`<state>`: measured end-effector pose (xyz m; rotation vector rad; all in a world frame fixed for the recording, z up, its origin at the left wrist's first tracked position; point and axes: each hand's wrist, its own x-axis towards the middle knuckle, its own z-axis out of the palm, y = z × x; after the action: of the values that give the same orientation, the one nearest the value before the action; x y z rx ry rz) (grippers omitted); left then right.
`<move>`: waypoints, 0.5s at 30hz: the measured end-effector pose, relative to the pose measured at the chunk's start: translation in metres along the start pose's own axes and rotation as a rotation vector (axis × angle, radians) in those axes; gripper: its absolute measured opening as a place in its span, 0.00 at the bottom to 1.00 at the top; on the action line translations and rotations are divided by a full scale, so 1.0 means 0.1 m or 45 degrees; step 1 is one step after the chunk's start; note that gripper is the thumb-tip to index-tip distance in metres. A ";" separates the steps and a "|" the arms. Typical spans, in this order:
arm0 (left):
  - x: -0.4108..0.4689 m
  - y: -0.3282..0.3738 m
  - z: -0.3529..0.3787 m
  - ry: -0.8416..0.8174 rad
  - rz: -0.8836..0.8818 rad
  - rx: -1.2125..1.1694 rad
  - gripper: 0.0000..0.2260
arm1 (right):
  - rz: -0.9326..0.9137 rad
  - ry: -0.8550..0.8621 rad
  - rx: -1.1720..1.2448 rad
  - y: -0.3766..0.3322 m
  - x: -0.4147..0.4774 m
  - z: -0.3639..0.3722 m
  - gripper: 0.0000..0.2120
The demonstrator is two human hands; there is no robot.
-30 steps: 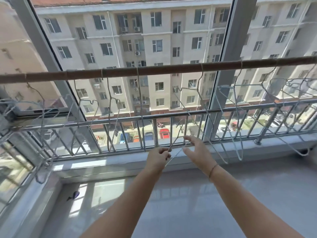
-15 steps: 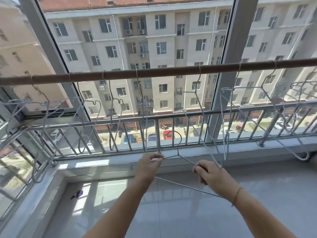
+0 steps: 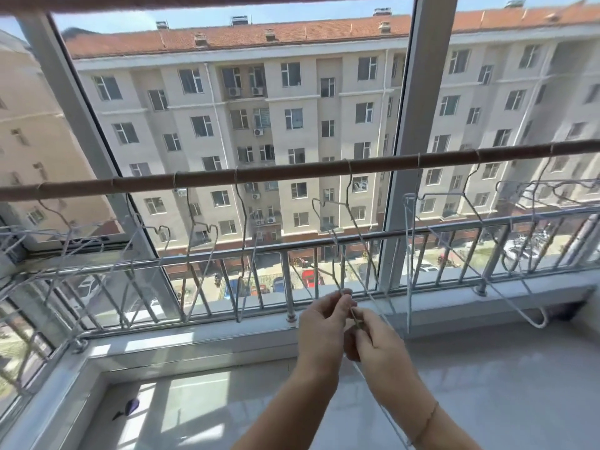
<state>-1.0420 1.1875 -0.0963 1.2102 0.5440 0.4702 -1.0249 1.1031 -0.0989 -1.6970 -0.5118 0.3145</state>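
Since the frame half a second earlier, the two hands have been brought together from well apart, and the wire hanger [image 3: 355, 318], then held spread out flat between them, is now gathered into a narrow bundle of wire. The view has also been tilted upward, so that more of the building across the street is seen.

The hanger is held low in the middle of the view, just in front of the metal railing [image 3: 227, 256] and above the window sill [image 3: 194, 332]. Its upper end is pinched between thumb and fingertips of the left hand [image 3: 321, 326]. The fingers of the right hand [image 3: 380, 347] are curled round the wire just below, and the two hands are touching or nearly so. A thin length of the wire is seen running down past the right forearm. A thin bracelet [image 3: 426, 423] is worn on the right wrist.

Other wire hangers [image 3: 349, 180] are hung in a row on the brown rod [image 3: 292, 172] above the railing. A small dark object [image 3: 130, 406] is seen on the tiled floor [image 3: 227, 417].
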 end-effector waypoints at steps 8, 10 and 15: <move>0.29 0.77 0.25 -0.084 0.167 -0.021 0.05 | -0.256 0.026 0.074 -0.57 0.51 -0.10 0.15; 0.41 0.91 0.30 -0.068 0.170 0.010 0.07 | -0.238 0.017 0.102 -0.66 0.71 -0.10 0.15; 0.74 0.99 0.32 -0.048 0.070 0.164 0.09 | -0.066 0.020 0.088 -0.62 1.05 -0.06 0.13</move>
<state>-0.9697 1.2370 -0.0038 1.3575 0.5163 0.4633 -0.9414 1.1588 -0.0288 -1.6158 -0.5269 0.2786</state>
